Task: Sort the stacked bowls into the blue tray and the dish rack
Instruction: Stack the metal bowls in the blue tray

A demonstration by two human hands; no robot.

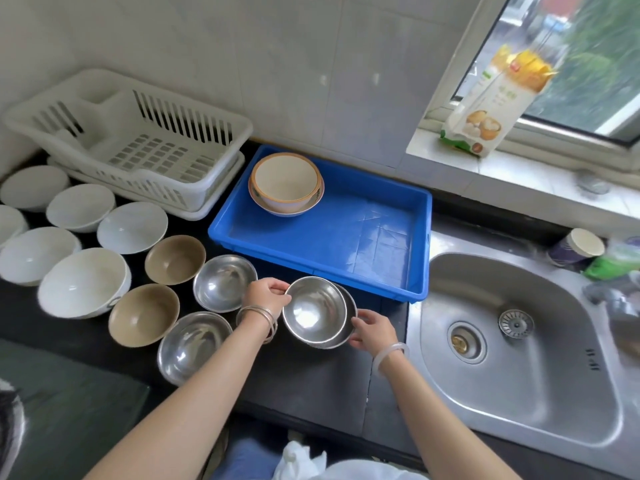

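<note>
My left hand (266, 295) grips the far left rim of the top steel bowl (313, 308), tilted and lifted off a second steel bowl (348, 325) beneath it. My right hand (374, 332) holds the right edge of that lower bowl. Both sit on the dark counter just in front of the blue tray (363, 233), which holds a cream bowl with an orange rim (285, 181) nested in a shallower patterned bowl. The white dish rack (131, 140) stands at the back left with nothing in it.
Two more steel bowls (223, 282) (194, 344), two brown bowls (175, 258) (143, 313) and several white bowls (83, 282) cover the counter on the left. A steel sink (512, 344) lies to the right. A flour bag (485, 109) leans on the windowsill.
</note>
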